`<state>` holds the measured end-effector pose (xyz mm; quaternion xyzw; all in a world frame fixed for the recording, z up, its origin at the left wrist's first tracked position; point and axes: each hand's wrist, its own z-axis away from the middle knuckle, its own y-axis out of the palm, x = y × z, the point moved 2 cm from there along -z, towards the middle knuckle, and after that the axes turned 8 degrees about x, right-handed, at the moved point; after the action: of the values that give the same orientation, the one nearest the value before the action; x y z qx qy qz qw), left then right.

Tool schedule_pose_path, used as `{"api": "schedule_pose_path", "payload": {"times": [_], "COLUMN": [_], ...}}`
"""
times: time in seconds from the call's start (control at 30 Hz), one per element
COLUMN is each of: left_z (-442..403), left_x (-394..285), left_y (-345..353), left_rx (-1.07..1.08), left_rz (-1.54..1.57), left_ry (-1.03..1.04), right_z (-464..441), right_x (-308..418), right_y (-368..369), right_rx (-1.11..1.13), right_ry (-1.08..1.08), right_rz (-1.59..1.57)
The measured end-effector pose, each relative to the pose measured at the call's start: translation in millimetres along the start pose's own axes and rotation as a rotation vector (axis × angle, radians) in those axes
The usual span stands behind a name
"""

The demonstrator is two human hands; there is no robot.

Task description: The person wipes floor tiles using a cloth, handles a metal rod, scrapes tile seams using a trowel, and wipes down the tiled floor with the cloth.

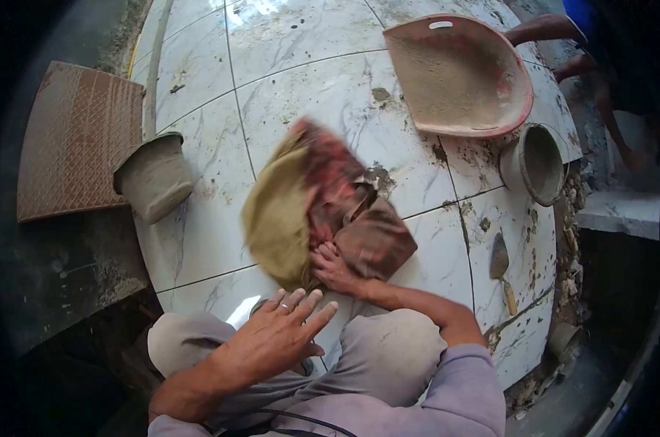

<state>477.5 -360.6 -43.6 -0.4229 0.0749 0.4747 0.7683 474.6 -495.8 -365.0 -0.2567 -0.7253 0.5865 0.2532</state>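
Knees: grey-clad knees, bent; the squat presumably keeps both arms within reach of the tiled floor.
Left hand: the left hand is raised above the lap, fingers spread and released, holding nothing; perhaps lifted clear of the work, or for balance.
Right hand: the right hand is low at the near side of the cloth, its fingers bent into a fold and apparently grasping it, likely for a firm hold on loose material.
Cloth: olive, red and brown cloth, bunched and partly blurred, ahead of the knees on the tiles; bunching probably makes it easier to manage one-handed.
Trowel: the trowel lies flat at right, handle toward the person, a convenient placing.
Buckets: the left bucket has its mouth turned from view; the right bucket shows its interior, near the floor's edge, seemingly out of the working area.
Patterned panel: the brown panel lies beyond the left bucket.
Scoop: the red scoop rests with its hollow upward, which would retain the grey-brown residue.
Co-worker: another person's arm meets the scoop's rim; its grip cannot be told.
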Motion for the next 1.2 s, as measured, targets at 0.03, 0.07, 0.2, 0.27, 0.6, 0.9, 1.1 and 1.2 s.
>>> {"api": "schedule_pose_path", "payload": {"times": [0.03, 0.07, 0.2, 0.27, 0.6, 0.9, 1.1, 1.2], "left_z": [-2, -4, -5, -1, 12, 7, 22, 22], "left_x": [0, -2, -4, -5, -15, -10, -17, -14], "left_y": [-1, -2, -3, -4, 7, 2, -2, -4], "left_rx": [0.008, 0.01, 0.045, 0.024, -0.042, -0.006, -0.065, -0.059], "left_rz": [0.003, 0.006, 0.046, 0.022, 0.042, 0.044, 0.086, 0.081], "left_ry": [0.006, 0.014, 0.005, -0.018, 0.053, 0.026, 0.081, 0.115], "right_z": [2, 7, 0, -31, -7, -17, -11, 42], "right_x": [-6, -11, -154, -214, -68, -234, -159, -54], "right_y": [-10, -15, 35, -17, -35, -48, -41, -52], "right_rx": [-0.131, -0.261, -0.192, -0.138, -0.142, 0.049, 0.137, 0.099], "right_ry": [0.025, 0.051, 0.336, 0.482, 0.042, 0.722, 0.518, 0.282], "right_rz": [-0.249, -0.504, -0.016, -0.056, -0.238, -0.072, -0.033, -0.106]}}
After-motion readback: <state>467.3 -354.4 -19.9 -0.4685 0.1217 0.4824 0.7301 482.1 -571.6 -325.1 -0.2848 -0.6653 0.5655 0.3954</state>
